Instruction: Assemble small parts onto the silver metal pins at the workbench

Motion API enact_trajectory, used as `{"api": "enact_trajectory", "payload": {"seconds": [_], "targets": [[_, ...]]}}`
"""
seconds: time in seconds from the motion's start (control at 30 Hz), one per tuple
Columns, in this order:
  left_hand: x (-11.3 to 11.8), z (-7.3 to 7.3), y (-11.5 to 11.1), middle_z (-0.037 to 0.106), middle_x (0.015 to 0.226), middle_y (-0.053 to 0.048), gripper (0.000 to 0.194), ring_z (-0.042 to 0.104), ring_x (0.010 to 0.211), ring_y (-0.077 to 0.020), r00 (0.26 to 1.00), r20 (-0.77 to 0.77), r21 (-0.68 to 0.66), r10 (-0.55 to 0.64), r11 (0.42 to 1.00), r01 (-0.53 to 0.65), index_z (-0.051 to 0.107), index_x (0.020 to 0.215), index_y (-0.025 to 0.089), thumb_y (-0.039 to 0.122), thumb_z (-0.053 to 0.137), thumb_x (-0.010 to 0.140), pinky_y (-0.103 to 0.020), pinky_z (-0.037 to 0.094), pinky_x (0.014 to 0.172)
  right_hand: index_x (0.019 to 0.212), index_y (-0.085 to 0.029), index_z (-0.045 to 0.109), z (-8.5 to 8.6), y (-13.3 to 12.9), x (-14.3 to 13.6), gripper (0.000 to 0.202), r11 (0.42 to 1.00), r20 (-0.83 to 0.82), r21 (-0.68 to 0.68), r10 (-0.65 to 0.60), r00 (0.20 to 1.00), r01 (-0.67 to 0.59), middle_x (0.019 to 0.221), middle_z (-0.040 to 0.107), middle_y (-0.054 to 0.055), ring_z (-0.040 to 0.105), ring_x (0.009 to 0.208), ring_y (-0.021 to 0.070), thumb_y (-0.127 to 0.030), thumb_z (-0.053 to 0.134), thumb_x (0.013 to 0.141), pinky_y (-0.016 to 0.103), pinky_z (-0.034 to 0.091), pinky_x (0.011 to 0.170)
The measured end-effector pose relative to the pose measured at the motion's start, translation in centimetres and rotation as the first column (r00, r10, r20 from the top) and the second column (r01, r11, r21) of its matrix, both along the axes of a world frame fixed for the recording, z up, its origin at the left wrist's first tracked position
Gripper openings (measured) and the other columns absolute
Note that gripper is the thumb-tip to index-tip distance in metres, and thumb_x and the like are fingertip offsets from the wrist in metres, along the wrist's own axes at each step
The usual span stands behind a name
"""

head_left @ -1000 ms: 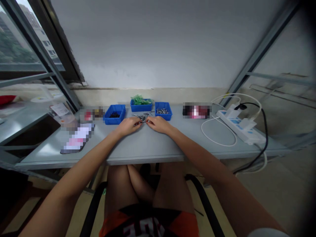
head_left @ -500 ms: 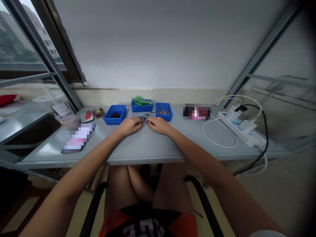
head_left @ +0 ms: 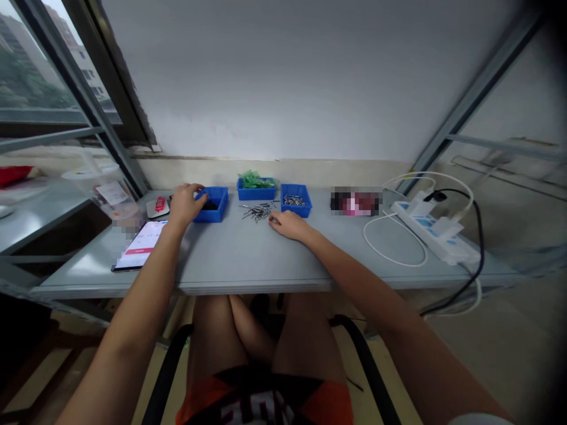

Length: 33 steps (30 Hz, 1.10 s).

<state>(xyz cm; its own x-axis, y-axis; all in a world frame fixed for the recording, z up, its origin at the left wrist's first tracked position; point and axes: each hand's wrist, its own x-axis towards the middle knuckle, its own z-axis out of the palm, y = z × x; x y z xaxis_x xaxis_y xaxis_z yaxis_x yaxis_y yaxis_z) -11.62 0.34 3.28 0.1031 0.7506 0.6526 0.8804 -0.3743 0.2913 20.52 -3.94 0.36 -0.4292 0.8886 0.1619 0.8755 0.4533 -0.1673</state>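
Observation:
My left hand point(head_left: 188, 203) is at the left rim of the left blue bin point(head_left: 215, 212), which holds dark small parts; its fingers are apart and reach over the rim. My right hand point(head_left: 287, 224) rests on the table just right of a loose pile of metal pieces point(head_left: 257, 212), fingers bent together; anything between the fingertips is too small to make out. Behind the pile stands a blue bin with green plastic pieces point(head_left: 252, 179). Another blue bin point(head_left: 303, 211), holding small silvery parts, is behind my right hand.
On the grey table point(head_left: 252, 265), a phone point(head_left: 144, 245), a red item on a white dish point(head_left: 160, 205) and a plastic cup point(head_left: 115, 198) are at the left. At the right lie a pinkish blurred object point(head_left: 354, 202), a power strip point(head_left: 436, 233) and looped white cables.
My left hand has moved left from the metal pile to the left bin, and its fingers have spread. My right hand has shifted slightly right and down, away from the pile.

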Motion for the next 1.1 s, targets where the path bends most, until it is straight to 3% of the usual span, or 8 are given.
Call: {"api": "enact_trajectory", "payload": {"seconds": [0.07,0.13,0.27,0.4,0.5,0.6,0.77,1.1], "targets": [[-1.0,-0.3,0.4,0.061,0.098,-0.011,0.041,0.051,0.094,-0.0217,0.999,0.048,0.022,0.003,1.0,-0.004,0.062,0.115,0.008,0.033,0.062,0.082,-0.04,0.039,0.092,0.11,-0.022,0.061,0.0,0.0,0.0,0.026,1.0,0.006,-0.017,-0.006,1.0,0.006,0.094,0.069,0.006,0.063,0.084,0.0197,-0.032,0.045,0.092,0.026,0.041,0.068],[-0.5,-0.3,0.3,0.061,0.097,-0.01,0.037,0.051,0.092,-0.0205,0.997,0.048,0.039,-0.059,0.998,0.057,0.063,0.113,0.008,0.032,0.058,0.085,-0.038,0.04,0.09,0.111,-0.022,0.061,0.0,0.1,0.0,0.027,1.0,0.01,-0.03,-0.001,1.0,0.002,0.094,0.069,0.006,0.063,0.085,0.0195,-0.033,0.045,0.092,0.025,0.041,0.069],[3.7,-0.6,-1.0,0.064,0.094,-0.009,0.027,0.055,0.09,-0.0206,0.965,-0.068,-0.036,-0.252,0.968,0.25,0.067,0.097,0.013,0.031,0.048,0.089,-0.035,0.043,0.086,0.109,-0.021,0.062,-0.1,0.3,0.0,0.026,0.999,0.013,-0.036,0.007,1.0,-0.006,0.093,0.069,0.006,0.063,0.084,0.0197,-0.033,0.045,0.092,0.025,0.04,0.068],[7.9,-2.8,-1.9,0.062,0.097,-0.009,0.027,0.058,0.093,-0.0218,0.859,-0.16,-0.221,-0.486,0.866,0.449,0.066,0.101,0.016,0.033,0.048,0.088,-0.034,0.046,0.088,0.11,-0.021,0.062,-0.2,0.4,0.1,0.027,0.999,0.011,-0.033,0.023,1.0,-0.023,0.094,0.069,0.007,0.063,0.084,0.0198,-0.033,0.046,0.092,0.026,0.041,0.07],[9.2,-4.6,-1.8,0.06,0.102,-0.012,0.031,0.058,0.098,-0.0253,0.889,-0.166,-0.263,-0.427,0.888,0.377,0.063,0.108,0.013,0.033,0.054,0.085,-0.038,0.046,0.092,0.109,-0.022,0.062,-0.3,0.5,0.2,0.027,0.999,-0.006,-0.035,0.031,0.999,-0.031,0.095,0.069,0.007,0.063,0.085,0.02,-0.033,0.045,0.092,0.027,0.041,0.071],[9.3,-5.3,-1.4,0.061,0.098,-0.015,0.029,0.059,0.097,-0.0277,0.925,-0.199,-0.268,-0.323,0.926,0.266,0.063,0.103,0.009,0.029,0.052,0.086,-0.04,0.048,0.09,0.108,-0.022,0.063,-0.3,0.5,0.2,0.026,0.999,-0.019,-0.04,0.032,0.999,-0.033,0.093,0.07,0.007,0.063,0.085,0.0202,-0.033,0.047,0.091,0.027,0.041,0.069],[9.1,-5.0,-1.1,0.064,0.088,-0.014,0.021,0.061,0.089,-0.0262,0.929,-0.292,-0.285,-0.227,0.948,0.142,0.066,0.089,0.011,0.02,0.047,0.086,-0.036,0.048,0.085,0.108,-0.021,0.063,-0.2,0.5,0.2,0.026,0.998,-0.016,-0.042,0.04,0.999,-0.041,0.092,0.07,0.007,0.064,0.086,0.0209,-0.031,0.047,0.091,0.027,0.041,0.069],[9.1,-4.2,-2.0,0.065,0.092,-0.017,0.023,0.063,0.09,-0.0267,0.933,-0.337,-0.326,-0.127,0.945,0.012,0.068,0.088,0.01,0.016,0.045,0.086,-0.035,0.048,0.084,0.111,-0.02,0.062,0.4,0.0,0.0,0.027,0.998,0.012,-0.061,0.022,1.0,-0.021,0.095,0.07,0.007,0.063,0.088,0.0197,-0.031,0.046,0.092,0.025,0.041,0.071]]}}
